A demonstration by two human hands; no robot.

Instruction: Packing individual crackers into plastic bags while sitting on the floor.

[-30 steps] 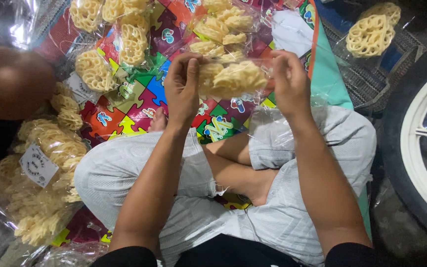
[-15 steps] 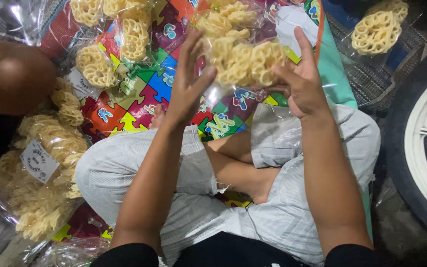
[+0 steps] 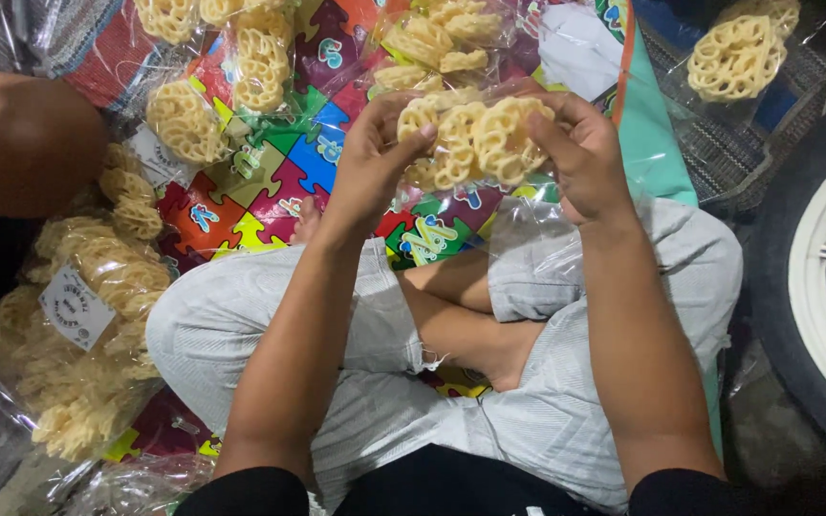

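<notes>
The left hand (image 3: 375, 158) and the right hand (image 3: 580, 153) both grip a clear bag of yellow flower-shaped crackers (image 3: 470, 139) above the colourful puzzle mat (image 3: 270, 182). More filled bags (image 3: 78, 334) lie on the mat's left edge, and a white wheel (image 3: 819, 287) stands right of it.

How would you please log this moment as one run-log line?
left hand: grips bag of crackers | right hand: grips same bag | under: puzzle mat | packed bags left

A home floor: a bright puzzle play mat (image 3: 270, 182), bags of flower-shaped crackers (image 3: 78, 354), and a wheel (image 3: 824, 287) nearby.
</notes>
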